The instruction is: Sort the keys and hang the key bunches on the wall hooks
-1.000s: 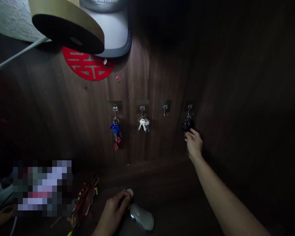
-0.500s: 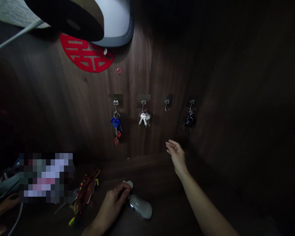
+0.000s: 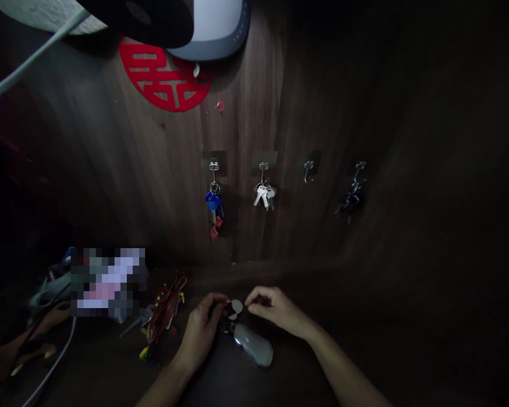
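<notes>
My left hand (image 3: 201, 327) is closed, thumb and fingers pinching the edge of a keychain with pale, rounded tags (image 3: 236, 307). Joined to it by a dark ring, a grey, glossy car key fob (image 3: 253, 345) lies on the dark wooden surface. Just right of the tags is my right hand (image 3: 275, 310), its fingers curved, with a gap between thumb and forefinger and nothing seen in them. On the wall above, a bare metal hook (image 3: 309, 172) sits between silver keys (image 3: 263, 195) and a dark bunch of keys (image 3: 351, 200) on hooks.
Blue keys (image 3: 214, 202) hang on the leftmost hook. Above are a red paper cutout (image 3: 169, 85) and a grey-and-white cap (image 3: 220, 31). Left on the surface lie a colourful braided cord bundle (image 3: 163, 311), a pixelated item (image 3: 110, 282) and a white cable (image 3: 63, 356).
My right hand has come down and left from below the wall hooks to beside the tags. My left hand keeps its pinch. The view has shifted, moving the wall things up and right.
</notes>
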Tool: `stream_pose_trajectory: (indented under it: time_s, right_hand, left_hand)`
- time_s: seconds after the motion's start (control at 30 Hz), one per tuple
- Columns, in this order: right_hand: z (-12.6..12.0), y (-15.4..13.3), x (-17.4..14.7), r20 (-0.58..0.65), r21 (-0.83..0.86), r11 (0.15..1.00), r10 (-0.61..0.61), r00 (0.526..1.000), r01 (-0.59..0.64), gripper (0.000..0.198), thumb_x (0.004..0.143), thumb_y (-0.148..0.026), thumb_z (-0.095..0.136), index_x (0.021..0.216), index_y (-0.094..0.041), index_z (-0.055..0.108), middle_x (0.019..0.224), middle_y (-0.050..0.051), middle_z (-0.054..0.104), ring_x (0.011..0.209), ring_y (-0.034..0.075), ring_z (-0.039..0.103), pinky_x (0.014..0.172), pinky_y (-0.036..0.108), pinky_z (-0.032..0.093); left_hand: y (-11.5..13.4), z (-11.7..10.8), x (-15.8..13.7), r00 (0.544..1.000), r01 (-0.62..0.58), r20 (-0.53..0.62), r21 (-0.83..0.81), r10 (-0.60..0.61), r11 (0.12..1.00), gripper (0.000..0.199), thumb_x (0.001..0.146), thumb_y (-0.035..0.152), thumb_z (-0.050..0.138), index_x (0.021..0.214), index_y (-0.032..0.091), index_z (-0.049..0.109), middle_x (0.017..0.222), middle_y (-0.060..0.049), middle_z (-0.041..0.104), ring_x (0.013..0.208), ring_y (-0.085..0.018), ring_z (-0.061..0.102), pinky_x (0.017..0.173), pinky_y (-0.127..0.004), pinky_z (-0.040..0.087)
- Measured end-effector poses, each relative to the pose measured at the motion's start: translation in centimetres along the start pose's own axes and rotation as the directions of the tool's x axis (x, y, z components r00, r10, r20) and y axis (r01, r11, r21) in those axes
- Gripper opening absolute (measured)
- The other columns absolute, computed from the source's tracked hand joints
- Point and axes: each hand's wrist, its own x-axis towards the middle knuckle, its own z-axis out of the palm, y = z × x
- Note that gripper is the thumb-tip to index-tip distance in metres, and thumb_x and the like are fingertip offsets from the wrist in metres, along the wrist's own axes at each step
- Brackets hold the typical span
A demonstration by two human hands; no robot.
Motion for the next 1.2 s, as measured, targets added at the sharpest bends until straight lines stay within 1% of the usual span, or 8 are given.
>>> stream_pose_trajectory:
  time_s: [0.07, 0.2, 0.3, 0.43, 0.57, 0.8, 1.0, 1.2]
  right_hand:
    - [0.8, -0.5, -0.4, 0.077, -0.105, 0.994, -0.017, 0.997, 0.025, 0.025, 0.069, -0.031, 0.068, 0.092, -0.022, 0.063, 0.082, -0.002, 0.061, 0.067, 0.012, 0.051, 0.06, 0.024, 0.041]
    - [2.3, -1.3, -1.1, 0.181, -0.353, 0.926, -0.075, 0.981, 0.136, 0.067, 0.049, -0.026, 0.08, 0.11, -0.027, 0.053, 0.108, 0.0, 0.055, 0.093, 0.019, 0.052, 0.082, 0.03, 0.042]
    - [2.9, -1.2, -1.1, 0.174, -0.432, 0.886, -0.099, 0.98, 0.167, 0.06, 0.057, -0.015, 0.07, 0.113, -0.028, 0.051, 0.111, 0.002, 0.054, 0.104, 0.021, 0.05, 0.09, 0.033, 0.039]
    - [2.3, -0.5, -0.4, 0.075, -0.416, 0.889, -0.176, 0.981, 0.192, 0.049, 0.064, -0.006, 0.055, 0.107, -0.028, 0.054, 0.103, 0.002, 0.058, 0.101, 0.02, 0.053, 0.089, 0.033, 0.041]
    - [1.6, 0.1, 0.2, -0.046, -0.278, 0.943, -0.206, 0.978, 0.185, 0.037, 0.07, -0.011, 0.055, 0.103, -0.026, 0.056, 0.096, 0.001, 0.063, 0.092, 0.018, 0.059, 0.085, 0.032, 0.045]
    - [1.5, 0.3, 0.6, -0.159, 0.095, 0.993, -0.049, 0.986, 0.065, 0.021, 0.08, -0.032, 0.055, 0.099, -0.023, 0.058, 0.09, 0.003, 0.066, 0.085, 0.019, 0.062, 0.076, 0.032, 0.048]
    - [2.1, 0.1, 0.6, -0.057, 0.495, 0.868, 0.082, 0.995, -0.043, 0.032, 0.075, -0.041, 0.065, 0.098, -0.022, 0.056, 0.084, 0.001, 0.062, 0.067, 0.014, 0.062, 0.059, 0.027, 0.049]
    - [2.3, -0.5, 0.5, -0.015, 0.586, 0.808, 0.079, 0.997, -0.055, 0.036, 0.071, -0.043, 0.069, 0.099, -0.023, 0.057, 0.088, 0.001, 0.062, 0.074, 0.016, 0.063, 0.063, 0.03, 0.052]
  left_hand:
    - [-0.1, 0.0, 0.1, 0.999, -0.005, -0.034, 0.01, 0.006, 1.0, 0.021, 0.084, 0.032, 0.043, 0.09, 0.021, 0.059, 0.082, -0.003, 0.069, 0.077, -0.018, 0.065, 0.072, -0.028, 0.049]
    - [-0.6, 0.0, 0.3, 0.997, -0.013, -0.071, -0.004, 0.013, 1.0, 0.021, 0.084, 0.029, 0.04, 0.091, 0.02, 0.058, 0.084, -0.003, 0.068, 0.08, -0.018, 0.065, 0.075, -0.03, 0.049]
    - [-1.0, 0.2, 0.4, 0.997, -0.014, -0.073, -0.011, 0.013, 1.0, 0.021, 0.085, 0.028, 0.04, 0.092, 0.02, 0.058, 0.085, -0.003, 0.068, 0.081, -0.017, 0.065, 0.076, -0.029, 0.049]
    - [-1.0, 0.3, 0.4, 0.998, -0.006, -0.055, 0.011, 0.006, 1.0, 0.02, 0.086, 0.027, 0.04, 0.09, 0.02, 0.058, 0.085, -0.002, 0.069, 0.081, -0.017, 0.065, 0.074, -0.028, 0.049]
    - [-0.5, 0.3, 0.3, 0.999, -0.039, -0.014, 0.025, 0.039, 0.999, 0.019, 0.086, 0.026, 0.042, 0.092, 0.021, 0.06, 0.09, -0.003, 0.069, 0.087, -0.017, 0.064, 0.079, -0.028, 0.048]
    - [0.0, 0.3, -0.1, 0.989, -0.129, 0.072, 0.036, 0.126, 0.991, 0.026, 0.081, 0.025, 0.055, 0.106, 0.023, 0.058, 0.108, -0.005, 0.065, 0.102, -0.02, 0.058, 0.091, -0.033, 0.044]
    - [-0.3, 0.5, -0.1, 0.986, -0.16, 0.062, 0.059, 0.156, 0.985, 0.028, 0.076, 0.022, 0.063, 0.104, 0.022, 0.058, 0.105, -0.005, 0.063, 0.1, -0.02, 0.058, 0.09, -0.034, 0.045]
    - [0.1, 0.3, 0.2, 0.988, -0.151, 0.043, 0.062, 0.148, 0.987, 0.024, 0.086, 0.037, 0.05, 0.098, 0.021, 0.063, 0.095, -0.005, 0.067, 0.09, -0.019, 0.061, 0.081, -0.028, 0.047]
